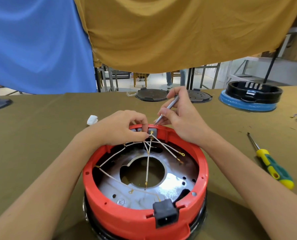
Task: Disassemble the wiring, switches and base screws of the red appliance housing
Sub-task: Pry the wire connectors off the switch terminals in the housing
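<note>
Housing [127, 217] is bright red, w/ a black band at its bottom edge. Inside, the metal plate [172, 186] is silver-grey w/ shiny white reflections. Wires [148, 163] are white, w/ gold-colour ring terminals. Power socket [165, 213] on the near rim is black. Thin tool [168, 108] in the right hand [182, 116] is silver. Screwdriver [272, 168] on the table has a yellow and green handle, steel shaft. Table cover [40, 129] is olive-brown, plain. Cloths hanging behind: one blue [37, 44], one mustard yellow [170, 32]. Far right, a black ring part [253, 94] sits on a blue base. Small wad [92, 119] is white.
</note>
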Demonstrator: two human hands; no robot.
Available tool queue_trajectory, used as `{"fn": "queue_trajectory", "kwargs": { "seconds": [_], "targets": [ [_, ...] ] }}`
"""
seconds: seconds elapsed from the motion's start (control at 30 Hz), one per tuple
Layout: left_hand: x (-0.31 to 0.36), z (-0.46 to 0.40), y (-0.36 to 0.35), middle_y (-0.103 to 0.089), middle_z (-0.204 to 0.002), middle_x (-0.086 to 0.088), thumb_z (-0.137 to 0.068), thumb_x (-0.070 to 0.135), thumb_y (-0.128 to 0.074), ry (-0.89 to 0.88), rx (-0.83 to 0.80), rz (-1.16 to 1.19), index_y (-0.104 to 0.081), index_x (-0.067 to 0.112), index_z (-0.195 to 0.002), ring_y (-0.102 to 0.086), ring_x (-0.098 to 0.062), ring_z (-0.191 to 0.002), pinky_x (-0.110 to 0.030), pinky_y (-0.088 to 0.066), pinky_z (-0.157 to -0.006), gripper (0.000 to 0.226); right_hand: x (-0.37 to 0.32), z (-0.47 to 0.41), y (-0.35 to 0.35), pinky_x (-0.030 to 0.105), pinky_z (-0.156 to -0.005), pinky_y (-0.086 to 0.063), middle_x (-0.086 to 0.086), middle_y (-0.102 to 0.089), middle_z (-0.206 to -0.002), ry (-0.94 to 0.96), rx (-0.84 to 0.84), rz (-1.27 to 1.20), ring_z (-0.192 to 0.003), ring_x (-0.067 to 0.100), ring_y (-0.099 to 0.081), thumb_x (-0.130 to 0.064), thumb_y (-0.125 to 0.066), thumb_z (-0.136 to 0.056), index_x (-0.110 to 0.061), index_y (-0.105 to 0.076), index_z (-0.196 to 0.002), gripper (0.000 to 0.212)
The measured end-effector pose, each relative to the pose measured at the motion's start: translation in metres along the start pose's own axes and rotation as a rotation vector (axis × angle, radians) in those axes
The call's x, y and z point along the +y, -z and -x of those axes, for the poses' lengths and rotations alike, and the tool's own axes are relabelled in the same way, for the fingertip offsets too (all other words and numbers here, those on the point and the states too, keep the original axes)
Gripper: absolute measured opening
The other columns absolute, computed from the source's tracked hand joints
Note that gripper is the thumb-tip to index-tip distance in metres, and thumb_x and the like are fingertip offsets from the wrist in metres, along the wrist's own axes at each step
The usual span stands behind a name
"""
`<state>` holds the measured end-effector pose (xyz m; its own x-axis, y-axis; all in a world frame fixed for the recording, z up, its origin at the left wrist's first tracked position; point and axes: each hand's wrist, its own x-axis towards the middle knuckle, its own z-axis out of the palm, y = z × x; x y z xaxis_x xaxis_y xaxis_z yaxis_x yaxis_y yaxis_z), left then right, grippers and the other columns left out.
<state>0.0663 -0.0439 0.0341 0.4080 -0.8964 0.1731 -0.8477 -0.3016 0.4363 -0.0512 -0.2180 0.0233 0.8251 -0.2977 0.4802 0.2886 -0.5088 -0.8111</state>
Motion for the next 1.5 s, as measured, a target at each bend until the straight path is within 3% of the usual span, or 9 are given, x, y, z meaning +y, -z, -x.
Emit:
{"fn": "queue_trajectory", "kwargs": {
  "seconds": [0.17,0.43,0.8,1.5],
  "targets": [
    [-0.001,-0.001,-0.002,-0.062,-0.108,0.017,-0.084,0.035,-0.074,-0.038,0.013,0.077,-0.07,0.041,-0.08,-0.058,-0.002,-0.105,-0.04,-0.043,-0.102,0.009,-0.001,0.001,0.0,0.044,-0.078,-0.061,0.01,-0.059,-0.089,0.022,-0.016,0.029,-0.075,0.025,-0.073,0.005,-0.052,-0.098,-0.013,-0.035,-0.111,0.028],
    [-0.004,-0.001,-0.003,-0.062,-0.111,0.019,-0.084,0.036,-0.075,-0.043,-0.015,0.133,-0.074,0.041,-0.081,-0.06,0.003,-0.097,-0.034,-0.046,-0.099,0.005,0.001,0.001,-0.001,0.046,-0.082,-0.059,0.007,-0.06,-0.087,0.062,-0.04,0.093,-0.076,0.021,-0.073,0.003,-0.054,-0.098,-0.016,-0.036,-0.107,0.028],
    [-0.008,-0.002,-0.003,-0.063,-0.109,0.02,-0.085,0.036,-0.075,-0.065,-0.016,0.172,-0.077,0.042,-0.085,-0.061,0.002,-0.1,-0.03,-0.045,-0.098,0.006,0.004,0.001,0.001,0.049,-0.08,-0.059,-0.013,-0.06,-0.078,0.132,-0.068,0.137,-0.075,0.019,-0.072,0.001,-0.055,-0.097,-0.033,-0.035,-0.097,0.04],
    [-0.009,-0.002,-0.003,-0.062,-0.11,0.017,-0.086,0.033,-0.074,-0.081,-0.022,0.176,-0.075,0.042,-0.086,-0.061,0.0,-0.101,-0.035,-0.045,-0.101,0.008,-0.011,0.007,-0.002,0.046,-0.075,-0.055,0.0,-0.063,-0.086,0.302,-0.179,0.398,-0.077,0.024,-0.066,-0.003,-0.058,-0.096,-0.022,-0.034,-0.1,0.031]
  ]
}}
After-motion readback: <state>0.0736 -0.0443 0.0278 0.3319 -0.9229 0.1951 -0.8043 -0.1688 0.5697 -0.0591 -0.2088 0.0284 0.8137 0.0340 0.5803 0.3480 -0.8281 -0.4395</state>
